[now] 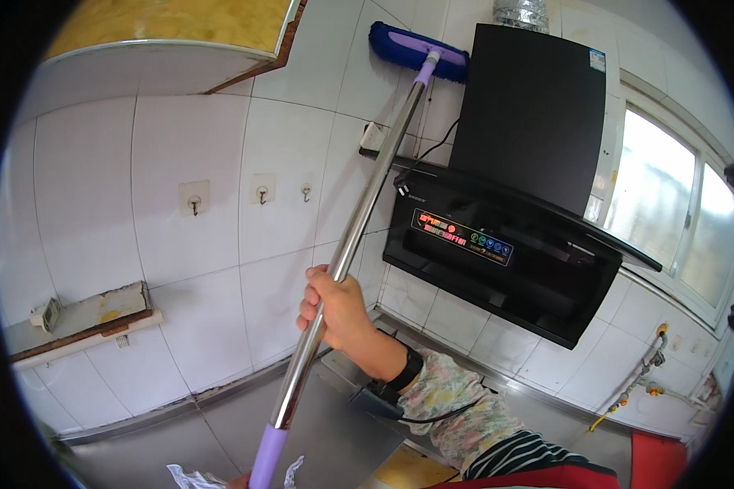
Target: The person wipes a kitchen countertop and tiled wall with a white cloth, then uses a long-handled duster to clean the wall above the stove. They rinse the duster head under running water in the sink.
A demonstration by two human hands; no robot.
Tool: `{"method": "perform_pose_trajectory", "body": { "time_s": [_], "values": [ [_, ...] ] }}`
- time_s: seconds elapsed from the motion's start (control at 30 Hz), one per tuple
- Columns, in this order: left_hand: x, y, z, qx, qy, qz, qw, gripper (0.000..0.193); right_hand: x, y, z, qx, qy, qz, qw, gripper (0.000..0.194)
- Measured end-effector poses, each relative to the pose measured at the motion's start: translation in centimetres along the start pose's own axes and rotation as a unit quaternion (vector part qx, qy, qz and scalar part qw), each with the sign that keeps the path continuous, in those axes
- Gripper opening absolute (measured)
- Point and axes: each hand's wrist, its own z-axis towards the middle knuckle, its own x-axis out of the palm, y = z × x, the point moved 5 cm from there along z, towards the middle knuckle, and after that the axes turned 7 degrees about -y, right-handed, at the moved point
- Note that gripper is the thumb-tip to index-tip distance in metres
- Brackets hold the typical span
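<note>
A mop with a steel pole [376, 174] slants up across the view from the bottom. My right hand [336, 305] is wrapped around the pole near its middle, and a black band circles that wrist. At the lower edge only a small part of my left hand [238, 481] shows, against the mop's purple grip [269, 452]; most of it is cut off. The blue, fluffy mop head [397, 52] with its lilac plate is up at the white tiled wall [287, 140], beside the black range hood's chimney [532, 116].
The black range hood body [507, 244] juts out right of the pole. A wall socket [373, 137] and black cord lie behind the pole. Hooks [262, 194] dot the tiles. A wall cabinet [171, 36], worn shelf [98, 312], grey counter [269, 391], window [654, 177] and gas pipe [639, 379] surround this.
</note>
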Motion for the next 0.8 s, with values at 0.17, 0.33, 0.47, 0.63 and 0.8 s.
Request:
{"method": "perform_pose_trajectory", "body": {
  "time_s": [0.17,0.33,0.47,0.63,0.8],
  "values": [
    [5.1,-1.4,1.5,-0.042,0.147,-0.019,0.988,0.039,-3.2,3.7,-0.1,-0.068,-0.075,-0.114,0.988,0.021],
    [11.5,-1.9,3.8,-0.038,0.303,-0.167,0.937,0.02,-6.2,7.2,0.8,-0.133,-0.147,-0.195,0.961,0.028],
    [16.4,-4.2,3.5,-0.059,0.475,-0.36,0.801,0.015,-8.5,10.7,1.7,-0.188,-0.19,-0.279,0.922,0.025],
    [19.2,-6.3,2.4,-0.04,0.597,-0.379,0.706,0.019,-11.4,12.1,2.7,-0.18,-0.207,-0.314,0.909,0.033],
    [18.0,-6.5,4.7,-0.075,0.563,-0.42,0.708,0.013,-13.4,10.9,5.0,-0.177,-0.273,-0.333,0.885,0.025]
  ]
}}
